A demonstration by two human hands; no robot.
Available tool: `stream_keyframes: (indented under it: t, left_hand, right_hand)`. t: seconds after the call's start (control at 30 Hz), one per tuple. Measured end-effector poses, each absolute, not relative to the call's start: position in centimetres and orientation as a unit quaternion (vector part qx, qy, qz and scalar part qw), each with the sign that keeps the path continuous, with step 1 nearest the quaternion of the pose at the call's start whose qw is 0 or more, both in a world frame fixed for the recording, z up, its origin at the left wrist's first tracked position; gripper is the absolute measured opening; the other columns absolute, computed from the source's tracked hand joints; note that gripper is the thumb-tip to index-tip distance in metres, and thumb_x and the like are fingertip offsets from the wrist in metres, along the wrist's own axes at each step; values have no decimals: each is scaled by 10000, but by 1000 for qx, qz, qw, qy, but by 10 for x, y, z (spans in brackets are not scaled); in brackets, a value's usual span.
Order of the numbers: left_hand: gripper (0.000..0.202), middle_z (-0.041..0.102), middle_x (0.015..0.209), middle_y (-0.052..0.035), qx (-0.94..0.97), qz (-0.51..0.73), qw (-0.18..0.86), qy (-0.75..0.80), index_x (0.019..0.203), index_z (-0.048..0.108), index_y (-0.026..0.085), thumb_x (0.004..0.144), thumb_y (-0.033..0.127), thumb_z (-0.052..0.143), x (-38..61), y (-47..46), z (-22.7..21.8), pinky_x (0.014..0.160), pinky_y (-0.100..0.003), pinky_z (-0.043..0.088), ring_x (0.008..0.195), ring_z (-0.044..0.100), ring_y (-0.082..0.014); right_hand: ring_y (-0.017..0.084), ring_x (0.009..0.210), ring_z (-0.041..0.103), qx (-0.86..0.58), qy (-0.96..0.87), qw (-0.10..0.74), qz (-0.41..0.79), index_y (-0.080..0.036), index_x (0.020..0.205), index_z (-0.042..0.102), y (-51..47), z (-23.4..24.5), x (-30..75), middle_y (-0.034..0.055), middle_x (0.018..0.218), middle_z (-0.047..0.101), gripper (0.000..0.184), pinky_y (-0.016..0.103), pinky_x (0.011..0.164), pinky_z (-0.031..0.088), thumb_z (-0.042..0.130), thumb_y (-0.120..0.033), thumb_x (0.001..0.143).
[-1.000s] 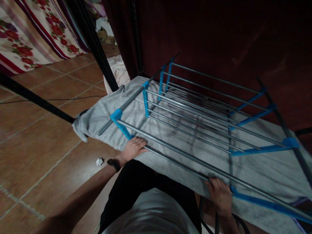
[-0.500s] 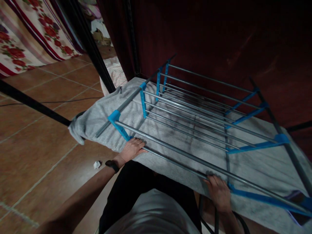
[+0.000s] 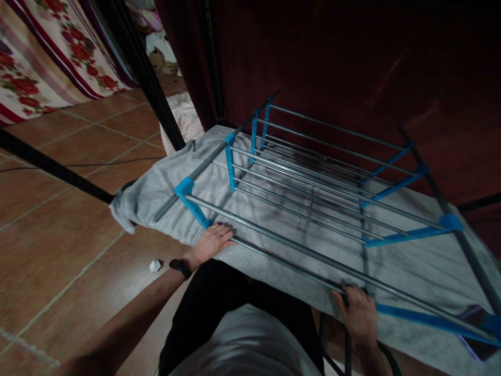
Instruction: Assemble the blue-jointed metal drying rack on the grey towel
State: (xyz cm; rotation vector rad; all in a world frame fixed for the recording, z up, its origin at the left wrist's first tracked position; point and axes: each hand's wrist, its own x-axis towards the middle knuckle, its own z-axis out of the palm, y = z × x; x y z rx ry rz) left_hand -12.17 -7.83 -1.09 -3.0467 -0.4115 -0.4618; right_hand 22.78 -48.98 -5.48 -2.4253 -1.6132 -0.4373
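A rack of grey metal rods and blue plastic brackets, like a shoe rack [image 3: 410,236], lies on its side across a grey cloth [image 3: 151,203]. My left hand [image 3: 212,243] is closed over the left end of its lowest near rod [image 3: 282,259], beside a blue bracket [image 3: 183,186]. Further right, my right hand [image 3: 358,316] wraps round the same rod, close to the right-hand blue bracket [image 3: 422,315]. Its fingers partly hide where rod and bracket meet. A dark phone-like object [image 3: 479,349] lies partly behind the rack's near right corner.
Dark red panelling [image 3: 313,57] stands behind the rack. Black metal bars [image 3: 50,162] cross the left side. A crumpled white scrap [image 3: 155,266] lies on the tiled floor [image 3: 90,308], and a floral curtain [image 3: 58,57] hangs at the far left.
My right hand has slid a little to the right along the rod, towards the bracket. The left hand stays almost where it was, and the rack has barely shifted.
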Motion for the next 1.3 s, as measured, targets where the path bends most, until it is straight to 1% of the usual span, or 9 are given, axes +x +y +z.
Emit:
stream_keyframes:
  t: [0.13,0.27,0.43,0.6,0.8,0.97,1.1,1.2,1.3]
  left_hand:
    - [405,616,861,-66,-983,-136,20,-125,877,593,177,999,503,385,-119,-77,-9,772,-350,387,806,549,-205]
    - [418,602,833,-67,-983,-133,-1,-124,855,587,178,1002,505,372,-118,-77,-6,748,-348,379,776,538,-199]
    - [422,599,836,-68,-985,-130,-3,-117,864,591,181,1008,502,359,-117,-76,-5,753,-361,393,772,539,-203]
    - [399,602,844,-66,-986,-125,11,-108,852,579,183,1007,487,372,-117,-74,-6,752,-357,399,765,539,-202]
    - [385,610,853,-66,-987,-125,14,-99,853,572,182,1003,484,385,-117,-73,-6,753,-354,406,764,547,-201]
    - [377,613,846,-64,-988,-121,11,-98,853,571,183,1001,483,396,-117,-72,-7,770,-358,415,766,554,-200]
    - [378,612,850,-66,-987,-128,10,-99,863,575,180,1004,479,393,-117,-72,-8,769,-358,419,772,554,-200]
    - [384,607,853,-64,-985,-141,11,-102,870,579,175,1003,485,396,-118,-74,-9,759,-348,417,780,551,-196]
    - [361,604,864,-59,-982,-156,15,-106,915,590,171,999,479,422,-120,-74,-10,781,-339,416,824,558,-195]
  right_hand:
    - [247,827,623,-813,-559,85,-140,-204,921,595,-489,-53,231,81,887,688,396,386,788,406,468,-579,943]
    - [231,786,612,-811,-563,87,-131,-209,885,597,-489,-51,233,63,840,677,371,366,771,412,481,-555,948]
    - [218,761,607,-816,-561,84,-113,-211,886,613,-487,-48,233,63,837,682,384,357,758,420,468,-561,951]
    - [227,795,618,-823,-553,80,-102,-213,912,624,-487,-47,234,79,889,698,413,354,770,435,442,-581,953]
    - [230,774,624,-825,-553,67,-95,-216,908,624,-487,-47,235,69,848,694,398,353,753,447,443,-568,956]
    - [238,816,633,-825,-553,77,-89,-201,961,629,-489,-46,236,86,911,709,414,355,782,453,456,-576,949]
    - [246,876,630,-819,-555,105,-96,-192,1006,621,-490,-49,232,102,976,703,405,378,821,438,467,-563,951]
    - [250,933,620,-817,-553,127,-105,-190,1083,607,-486,-54,220,101,1006,693,427,400,859,417,425,-558,968]
    - [249,944,606,-820,-545,134,-112,-193,1131,598,-478,-55,208,92,997,685,434,407,860,404,394,-545,980]
